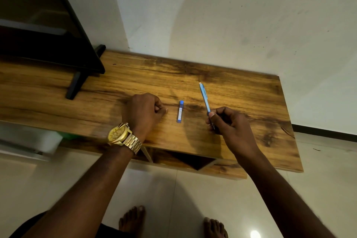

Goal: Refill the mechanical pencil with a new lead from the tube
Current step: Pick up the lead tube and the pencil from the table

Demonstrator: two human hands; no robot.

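A light blue mechanical pencil (204, 97) is gripped near its tip end by my right hand (228, 123), its cap end pointing up and away over the wooden tabletop (241, 91). A small blue lead tube (180, 111) with a white label lies flat on the wood between my hands, touched by neither. My left hand (144, 112), with a gold watch on the wrist, rests on the table just left of the tube, its fingers curled into a loose fist with nothing visible in them.
A black TV (48, 25) on its stand leg (74, 87) fills the table's left part. A white wall rises behind the table. Open shelf compartments (189, 160) show below the front edge. My bare feet stand on the tiled floor (173, 199).
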